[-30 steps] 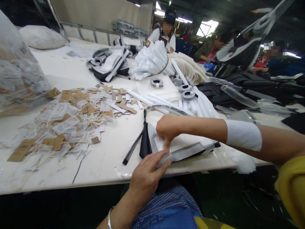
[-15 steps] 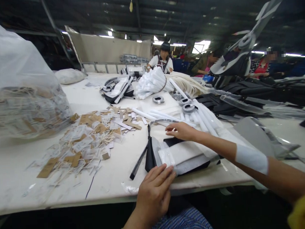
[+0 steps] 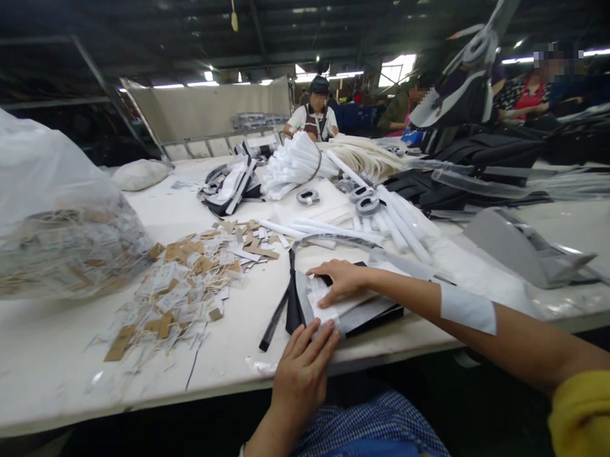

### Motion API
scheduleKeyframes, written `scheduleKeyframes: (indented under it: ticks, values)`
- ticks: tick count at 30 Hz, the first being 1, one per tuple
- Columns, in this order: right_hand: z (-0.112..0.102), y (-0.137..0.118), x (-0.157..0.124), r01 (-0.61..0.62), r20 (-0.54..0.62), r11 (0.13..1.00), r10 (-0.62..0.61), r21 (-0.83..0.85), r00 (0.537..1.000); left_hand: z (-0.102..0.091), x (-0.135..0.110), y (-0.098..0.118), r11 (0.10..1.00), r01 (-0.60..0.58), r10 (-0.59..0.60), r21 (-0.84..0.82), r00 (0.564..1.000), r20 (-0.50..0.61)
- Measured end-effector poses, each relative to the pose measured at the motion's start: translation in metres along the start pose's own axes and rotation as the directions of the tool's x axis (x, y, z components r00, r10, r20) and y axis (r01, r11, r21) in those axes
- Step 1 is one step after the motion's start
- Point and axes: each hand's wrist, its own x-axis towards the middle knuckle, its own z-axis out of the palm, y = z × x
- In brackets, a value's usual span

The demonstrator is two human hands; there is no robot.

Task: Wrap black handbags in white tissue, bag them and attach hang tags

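A flat black and grey bag [image 3: 371, 321] lies on the table in front of me, partly covered by white padding and clear film. Its black strap [image 3: 275, 318] trails out to the left, and a film-wrapped handle [image 3: 335, 238] arches behind it. My left hand [image 3: 305, 358] rests with stretched fingers on the bag's near left edge. On the white padding lies my right hand [image 3: 339, 280], fingers spread and bent slightly, thumb apart. Part of the bag is hidden beneath my right hand and forearm.
Paper tags with strings [image 3: 179, 286] are heaped to the left, beside a big clear plastic bag [image 3: 47, 171] of more tags. White foam tubes [image 3: 295, 165], grey strap rolls [image 3: 367, 206] and a grey panel [image 3: 516, 248] lie beyond. A co-worker [image 3: 312, 115] sits opposite.
My right hand has come down and left from above the bag onto the white padding. My left hand stays at the near edge. The camera view has shifted slightly.
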Motion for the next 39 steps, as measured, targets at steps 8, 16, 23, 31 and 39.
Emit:
scheduleKeyframes:
  ticks: [8, 16, 23, 31, 39]
  values:
    - [0.008, 0.014, 0.022, 0.056, -0.149, 0.974, -0.024, 0.217, 0.989, 0.000, -0.002, 0.001, 0.992, -0.044, 0.042, 0.120, 0.999, 0.020]
    - [0.011, 0.000, -0.029, 0.225, -0.084, 0.971, -0.218, 0.076, 0.972, 0.003, -0.009, 0.001, 0.996, -0.027, 0.030, 0.091, 0.999, -0.031]
    - [0.025, 0.003, -0.032, 0.229, -0.107, 0.973, -0.226, 0.019, 0.968, 0.014, -0.013, 0.001, 1.000, 0.030, -0.030, -0.010, 0.997, -0.067]
    - [0.023, 0.008, -0.053, 0.289, -0.469, 0.957, -0.268, -0.027, 0.841, -0.008, -0.005, -0.003, 0.990, -0.050, 0.037, -0.135, 0.994, -0.102]
    - [0.028, 0.080, -0.141, -0.425, -0.624, 0.901, 0.385, 0.093, 0.680, -0.028, 0.016, -0.055, 0.666, 0.636, -0.658, -0.390, 0.747, 0.095]
